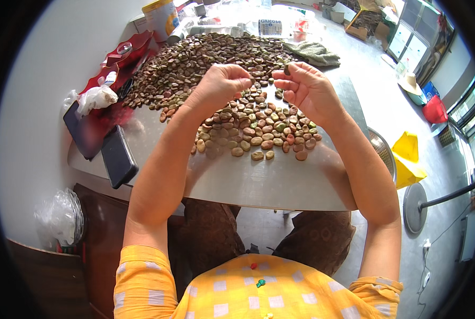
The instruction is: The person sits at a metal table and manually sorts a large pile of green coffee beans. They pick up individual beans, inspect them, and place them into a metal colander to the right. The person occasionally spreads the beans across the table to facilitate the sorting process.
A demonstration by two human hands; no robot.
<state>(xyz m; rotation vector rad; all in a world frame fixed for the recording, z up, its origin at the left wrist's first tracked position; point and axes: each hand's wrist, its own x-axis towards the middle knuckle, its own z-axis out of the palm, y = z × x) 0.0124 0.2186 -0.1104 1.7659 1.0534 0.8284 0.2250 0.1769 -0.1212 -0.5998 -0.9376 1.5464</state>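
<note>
A wide heap of brown and greenish dried broad beans [179, 66] covers the far part of a pale table [259, 186]. Nearer to me lies a looser spread of lighter tan and reddish beans [256, 130]. Above the border of the two, my left hand [220, 87] is closed in a pinch; whatever its fingertips hold is too small or hidden to make out. To the right, my right hand [313, 91] has a dark broad bean [287, 69] between its fingertips, its other fingers curled. A small gap separates the two hands.
A black phone [119, 157] lies at the table's left edge, near a red tray [136, 48] and crumpled white plastic [97, 99]. Behind the heap stand a tub [161, 20] and several clear containers. A green cloth [314, 53] lies at the far right.
</note>
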